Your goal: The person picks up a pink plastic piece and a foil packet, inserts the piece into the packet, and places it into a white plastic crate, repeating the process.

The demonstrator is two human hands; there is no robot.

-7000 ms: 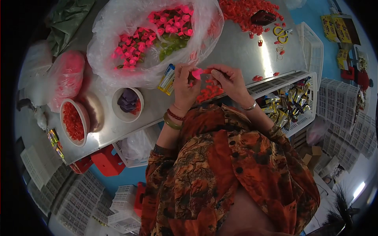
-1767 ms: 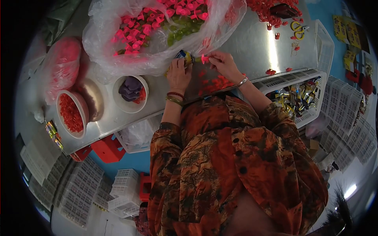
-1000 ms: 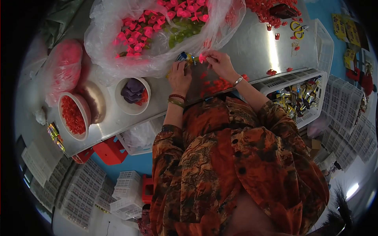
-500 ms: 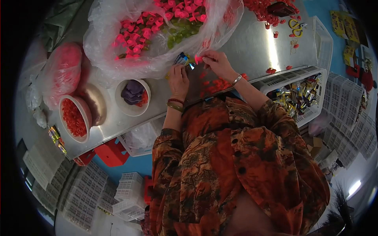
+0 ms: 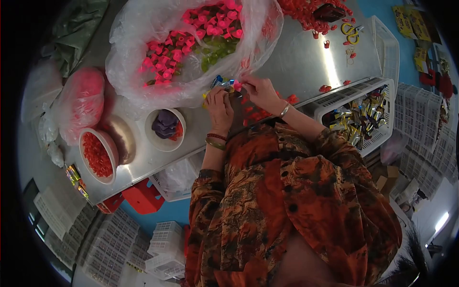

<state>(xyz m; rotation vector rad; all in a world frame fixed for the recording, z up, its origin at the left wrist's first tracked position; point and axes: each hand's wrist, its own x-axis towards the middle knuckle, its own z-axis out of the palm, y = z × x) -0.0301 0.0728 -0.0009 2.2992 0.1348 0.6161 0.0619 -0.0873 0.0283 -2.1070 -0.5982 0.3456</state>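
Note:
My left hand (image 5: 220, 109) is closed on a small shiny blue-and-yellow wrapper (image 5: 219, 82) at the table's near side. Just to the right, my right hand (image 5: 264, 96) pinches a small pink plastic piece (image 5: 237, 85) right at the wrapper's opening. Beyond both hands lies a large clear plastic bag (image 5: 129, 62), spread wide, with pink pieces (image 5: 165, 57) and green pieces (image 5: 217, 51) inside. Loose red pieces (image 5: 256, 114) are scattered on the metal table close to my right wrist.
Left of my hands stand a white bowl (image 5: 152, 138) with purple cloth and a bowl of red pieces (image 5: 114, 160). At right, a white basket (image 5: 320, 115) holds filled wrappers. Yellow-handled scissors (image 5: 350, 34) and a red heap (image 5: 306, 14) lie at the far right.
The pink piece in my right hand has come down to the wrapper's opening, and both hands are closer together. The whole view has shifted slightly.

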